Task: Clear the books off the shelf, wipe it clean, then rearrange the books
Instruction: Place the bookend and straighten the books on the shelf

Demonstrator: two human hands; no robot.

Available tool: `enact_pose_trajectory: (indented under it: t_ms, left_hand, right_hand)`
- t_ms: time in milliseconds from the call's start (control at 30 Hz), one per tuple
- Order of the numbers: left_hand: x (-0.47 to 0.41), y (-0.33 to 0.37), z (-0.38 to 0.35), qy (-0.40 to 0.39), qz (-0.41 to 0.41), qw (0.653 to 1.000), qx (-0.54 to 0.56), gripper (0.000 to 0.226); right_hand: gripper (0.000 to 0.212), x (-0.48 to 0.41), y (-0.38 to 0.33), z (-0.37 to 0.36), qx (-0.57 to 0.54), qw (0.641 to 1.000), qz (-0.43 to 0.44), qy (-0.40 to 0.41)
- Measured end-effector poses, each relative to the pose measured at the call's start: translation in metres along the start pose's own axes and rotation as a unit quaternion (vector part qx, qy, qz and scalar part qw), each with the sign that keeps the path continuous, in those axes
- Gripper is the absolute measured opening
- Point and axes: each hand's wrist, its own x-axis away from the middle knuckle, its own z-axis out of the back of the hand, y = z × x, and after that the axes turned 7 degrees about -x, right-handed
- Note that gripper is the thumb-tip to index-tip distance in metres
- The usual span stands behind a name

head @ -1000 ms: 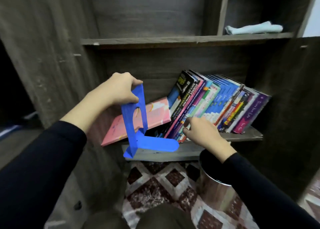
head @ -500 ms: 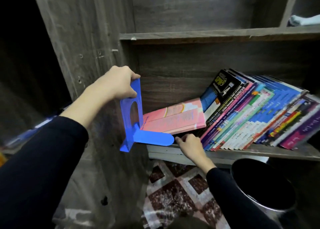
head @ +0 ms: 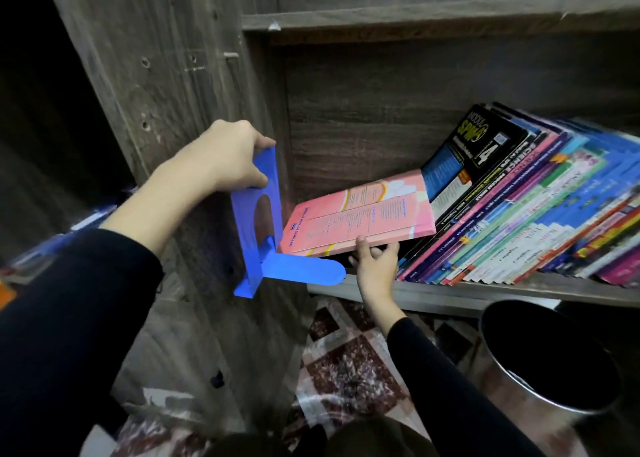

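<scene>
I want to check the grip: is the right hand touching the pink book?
Touching. In the head view, the right hand has its fingers against the lower edge of the pink book, with no gap.

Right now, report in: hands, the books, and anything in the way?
Left hand grips blue bookend. Right hand holds pink book by its lower edge. Other books lean on the shelf; bin below it.

The right hand point(head: 375, 266) has moved left and now grips the pink book point(head: 360, 221) from below.
</scene>
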Motion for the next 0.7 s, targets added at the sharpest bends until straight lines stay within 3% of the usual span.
enact_pose_trajectory:
  t_ms: [167, 467, 633, 700]
  left_hand:
    - [0.001, -0.004, -0.008, -0.003, 0.007, 1.0, 0.004, 0.063]
    - [-0.006, -0.004, -0.016, -0.004, 0.036, 0.999, 0.023, 0.067]
    - [-0.012, 0.01, -0.023, 0.0, 0.042, 0.998, 0.057, 0.066]
    - [-0.013, 0.015, -0.025, -0.002, 0.044, 0.997, 0.067, 0.065]
  right_hand:
    - [0.017, -0.001, -0.013, -0.01, -0.051, 0.998, 0.037, 0.025]
    - [0.019, -0.023, -0.061, 0.001, 0.061, 0.973, 0.22, 0.036]
    - [0.012, -0.033, -0.078, 0.027, 0.134, 0.95, 0.272, 0.07]
    - [0.022, -0.036, -0.085, 0.037, 0.164, 0.935, 0.304, 0.077]
